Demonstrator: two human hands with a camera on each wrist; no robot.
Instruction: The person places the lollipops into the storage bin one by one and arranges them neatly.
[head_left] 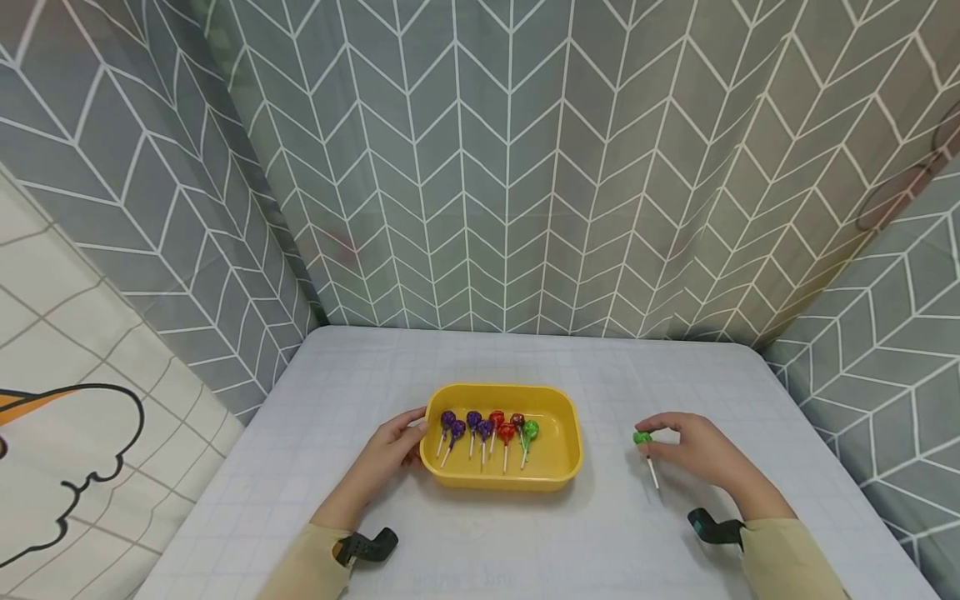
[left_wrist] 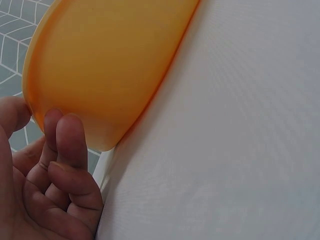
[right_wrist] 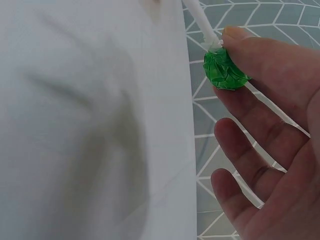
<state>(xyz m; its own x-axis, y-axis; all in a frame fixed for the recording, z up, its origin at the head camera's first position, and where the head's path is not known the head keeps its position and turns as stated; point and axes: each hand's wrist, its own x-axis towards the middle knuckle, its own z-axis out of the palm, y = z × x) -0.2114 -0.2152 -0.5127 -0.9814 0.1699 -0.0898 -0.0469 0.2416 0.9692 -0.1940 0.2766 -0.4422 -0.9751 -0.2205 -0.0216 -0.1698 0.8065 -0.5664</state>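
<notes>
A green-wrapped lollipop (right_wrist: 225,70) is pinched by its candy end between thumb and index finger of my right hand (head_left: 693,450). Its white stick (head_left: 652,473) points down towards the table in the head view. The hand is to the right of a yellow plastic tray (head_left: 562,437). My left hand (head_left: 386,457) grips the tray's left end, with the fingertips (left_wrist: 70,135) against its outer wall. In the left half of the tray lie several purple lollipops (head_left: 473,419), two red ones (head_left: 506,432), a dark red one (head_left: 517,421) and a green one (head_left: 531,429).
The tray stands on a white table (head_left: 480,550) with a faint grid pattern. Grey curtains (head_left: 510,167) with white chevron lines hang behind the table and at both sides. Black camera bands are on the left wrist (head_left: 367,547) and the right wrist (head_left: 712,527).
</notes>
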